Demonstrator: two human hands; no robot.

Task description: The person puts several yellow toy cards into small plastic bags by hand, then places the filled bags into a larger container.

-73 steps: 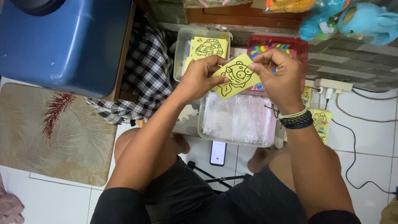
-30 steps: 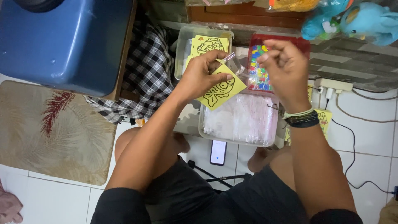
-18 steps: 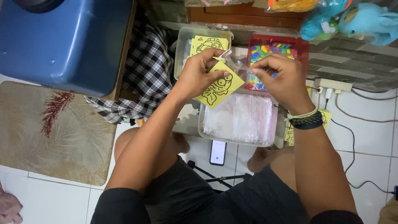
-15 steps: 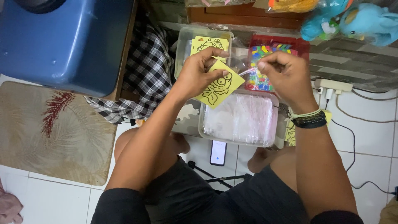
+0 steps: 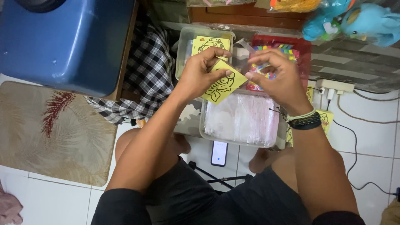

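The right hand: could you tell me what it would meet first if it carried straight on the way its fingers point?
The right hand points left toward the yellow card pinched in the left hand. It would probably meet the card's right corner first, though depth is hard to judge from above.

I pinch a small yellow card (image 5: 221,85) in my left hand (image 5: 203,75), thumb on its upper edge, fingers behind. It is square, turned like a diamond, one corner pointing right, and bears a black line drawing of a cartoon fish. It hangs tilted above the far left corner of the clear tub of plastic sleeves (image 5: 241,121), not touching it.
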